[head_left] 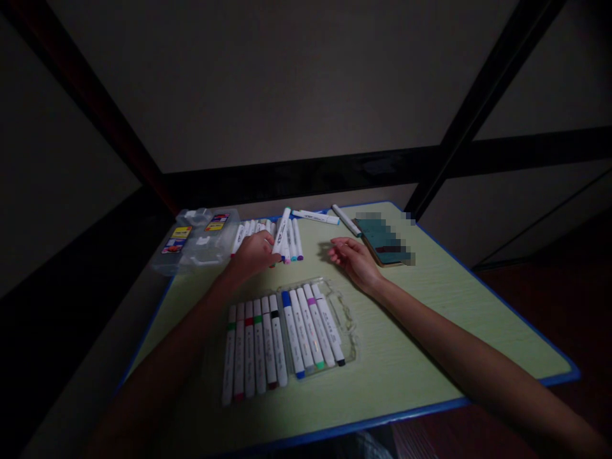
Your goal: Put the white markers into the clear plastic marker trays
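Note:
My left hand [257, 250] is closed on a white marker [283, 231], which stands tilted with its greenish end up. Beneath and around that hand lies a row of white markers [297, 239] with coloured ends. My right hand [352, 257] hovers palm inward over the table, fingers loosely bent and nothing in them. Nearer to me, a clear plastic tray [352, 331] carries two groups of white markers [261, 347] lying side by side. Two loose markers, one lying crosswise [315, 217] and one slanted [346, 220], rest at the back.
A clear plastic case [203, 245] with colourful labels lies at the table's back left. On the right is a teal phone-like or book-like object [382, 239], partly blurred out. The pale green table [415, 376] has a blue edge and stands against a dark-framed wall.

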Tool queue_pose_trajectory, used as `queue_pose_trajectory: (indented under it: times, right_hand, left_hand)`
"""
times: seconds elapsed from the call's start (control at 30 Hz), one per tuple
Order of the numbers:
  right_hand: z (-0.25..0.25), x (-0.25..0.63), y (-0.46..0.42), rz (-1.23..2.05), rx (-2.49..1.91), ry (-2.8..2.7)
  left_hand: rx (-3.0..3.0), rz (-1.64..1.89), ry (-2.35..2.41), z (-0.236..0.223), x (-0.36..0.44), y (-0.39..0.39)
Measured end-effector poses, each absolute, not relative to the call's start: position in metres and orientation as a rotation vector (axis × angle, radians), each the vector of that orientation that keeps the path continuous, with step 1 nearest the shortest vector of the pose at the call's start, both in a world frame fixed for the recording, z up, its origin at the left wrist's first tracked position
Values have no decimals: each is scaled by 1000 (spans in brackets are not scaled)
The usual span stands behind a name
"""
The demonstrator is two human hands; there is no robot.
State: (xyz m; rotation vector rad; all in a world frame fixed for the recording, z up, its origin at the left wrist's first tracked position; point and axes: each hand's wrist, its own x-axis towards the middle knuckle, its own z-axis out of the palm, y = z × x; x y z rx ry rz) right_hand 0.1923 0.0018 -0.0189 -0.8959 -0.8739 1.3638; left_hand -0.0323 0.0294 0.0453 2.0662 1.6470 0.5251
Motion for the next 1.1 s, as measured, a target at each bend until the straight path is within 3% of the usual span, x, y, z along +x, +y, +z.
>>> queue_pose_trajectory:
  times: [1.1]
  right_hand:
    - [-19,192,0,1374,-929,-1030]
  left_hand:
    - [2153,380,1812,19,-38,46]
